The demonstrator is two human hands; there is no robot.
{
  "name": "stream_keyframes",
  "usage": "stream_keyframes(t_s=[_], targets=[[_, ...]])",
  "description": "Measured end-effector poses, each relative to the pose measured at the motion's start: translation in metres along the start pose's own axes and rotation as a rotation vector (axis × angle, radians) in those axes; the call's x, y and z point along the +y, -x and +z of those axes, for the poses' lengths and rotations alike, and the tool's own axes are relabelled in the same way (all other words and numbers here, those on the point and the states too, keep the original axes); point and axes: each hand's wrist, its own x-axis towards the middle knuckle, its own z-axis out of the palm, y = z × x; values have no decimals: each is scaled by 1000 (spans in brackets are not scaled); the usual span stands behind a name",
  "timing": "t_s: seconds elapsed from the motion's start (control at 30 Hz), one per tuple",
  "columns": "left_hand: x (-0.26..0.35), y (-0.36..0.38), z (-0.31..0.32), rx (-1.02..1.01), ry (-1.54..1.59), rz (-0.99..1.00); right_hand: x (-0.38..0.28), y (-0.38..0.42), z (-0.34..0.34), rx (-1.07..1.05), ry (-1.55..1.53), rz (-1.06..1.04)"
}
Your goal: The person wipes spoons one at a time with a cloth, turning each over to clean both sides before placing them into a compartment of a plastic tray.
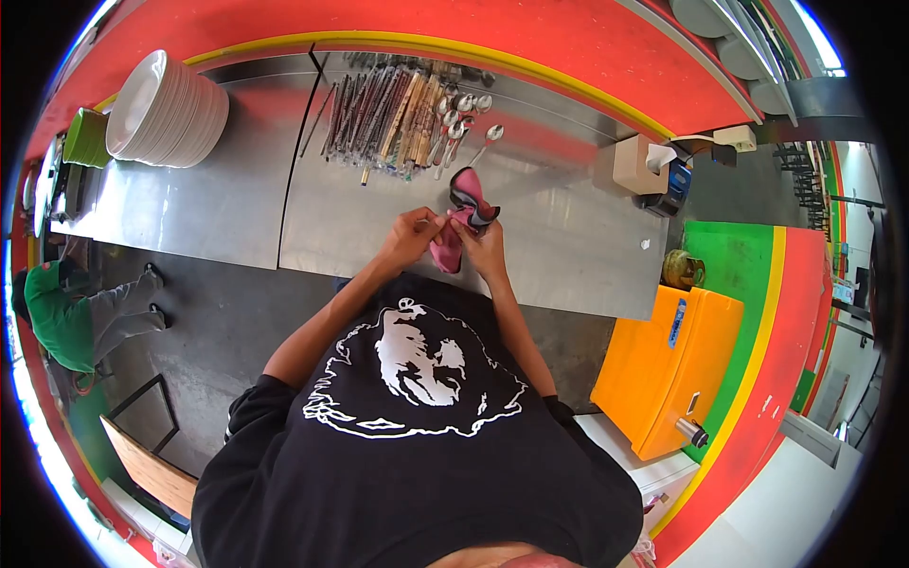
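Observation:
A pink and black cloth (pixel 447 254) is bunched between my two hands over the front part of the metal table. My left hand (pixel 415 235) is closed, its fingertips pinching the cloth's left side. My right hand (pixel 485 248) grips the cloth from the right, and a dark fold stands up above its fingers. Whether something is wrapped inside the cloth is hidden. Beyond my hands lie several metal spoons (pixel 458 131), next to a wide row of thin dark and light brown sticks (pixel 383 115) that look like chopsticks.
Stacked white plates (pixel 170 114) and green bowls (pixel 85 139) stand on the metal table (pixel 227 204) at the left. A tissue box (pixel 634 166) sits at the right end. An orange cooler box (pixel 668 369) is to my right. A person in green (pixel 59 317) is at far left.

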Motion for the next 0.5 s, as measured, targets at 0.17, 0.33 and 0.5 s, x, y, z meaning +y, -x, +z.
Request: stream_keyframes(t_s=[0.17,0.33,0.5], targets=[[-9,-5,0,-23,-154,237,-15,4,-2,97,220,-121],[2,-4,1,-14,-268,172,-4,6,0,148,208,-166],[-5,-7,0,15,-288,251,9,3,4,191,89,-103]])
